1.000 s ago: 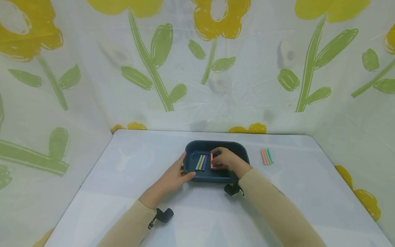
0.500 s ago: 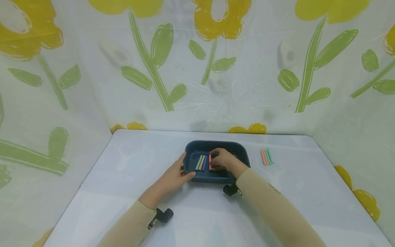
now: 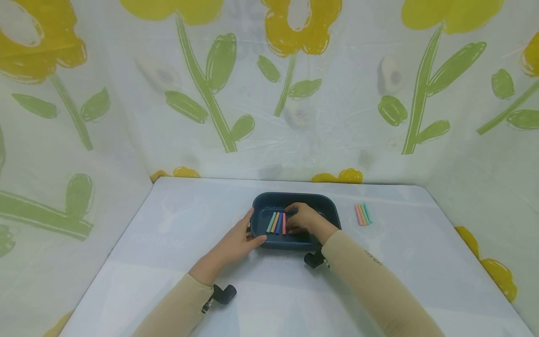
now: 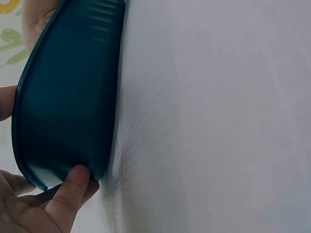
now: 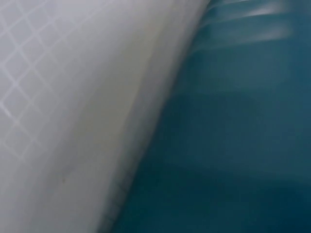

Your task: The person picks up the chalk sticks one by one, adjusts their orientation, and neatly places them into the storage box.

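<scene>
A dark blue-green tray (image 3: 290, 244) stands near the middle of the table. My left hand (image 3: 236, 241) holds its left end, thumb at the front rim; in the left wrist view, fingers (image 4: 73, 189) press against the tray's outer wall. Inside lie a green chalk stick (image 3: 271, 222), an orange one (image 3: 275, 223), a blue one (image 3: 279, 223) and a pink one (image 3: 284, 223), side by side. My right hand (image 3: 307, 219) reaches into the tray, its loosely bent fingers at the pink chalk's right side. The right wrist view shows only the tray wall (image 5: 233, 131) and table.
To the tray's right, a pink chalk stick (image 3: 358, 215), an orange one and green ones lie together on the white table (image 3: 269, 290). Flower-patterned cloth (image 3: 345, 117) rises behind the table and at both sides.
The pink chalk has shifted left in the tray, from apart to close beside the blue one. My right hand has moved slightly left with it. The left hand stays at the tray.
</scene>
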Action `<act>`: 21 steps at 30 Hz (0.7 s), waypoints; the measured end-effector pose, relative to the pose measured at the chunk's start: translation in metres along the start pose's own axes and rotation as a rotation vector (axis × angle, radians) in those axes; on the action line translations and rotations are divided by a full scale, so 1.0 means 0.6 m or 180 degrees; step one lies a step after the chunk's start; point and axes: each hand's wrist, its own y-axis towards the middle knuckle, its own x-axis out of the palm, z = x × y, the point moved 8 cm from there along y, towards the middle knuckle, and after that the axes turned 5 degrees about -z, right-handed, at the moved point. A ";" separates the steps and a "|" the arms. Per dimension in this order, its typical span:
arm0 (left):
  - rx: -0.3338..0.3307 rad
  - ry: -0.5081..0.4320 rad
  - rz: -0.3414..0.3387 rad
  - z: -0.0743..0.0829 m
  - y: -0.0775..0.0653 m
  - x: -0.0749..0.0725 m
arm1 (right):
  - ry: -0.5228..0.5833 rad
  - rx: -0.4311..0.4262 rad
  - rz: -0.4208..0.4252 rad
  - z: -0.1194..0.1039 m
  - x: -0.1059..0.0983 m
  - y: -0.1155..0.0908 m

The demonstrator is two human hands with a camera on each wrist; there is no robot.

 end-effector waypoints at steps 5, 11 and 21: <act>0.0017 -0.0006 0.0005 0.000 0.000 0.000 | -0.0025 0.0017 -0.0017 -0.001 -0.004 -0.007; 0.0010 -0.0018 0.0003 0.000 0.000 0.000 | -0.0052 -0.0126 -0.0031 -0.014 -0.016 -0.020; -0.0019 0.0017 0.0020 0.001 -0.002 0.000 | -0.0217 -0.0441 -0.0060 -0.042 -0.042 -0.050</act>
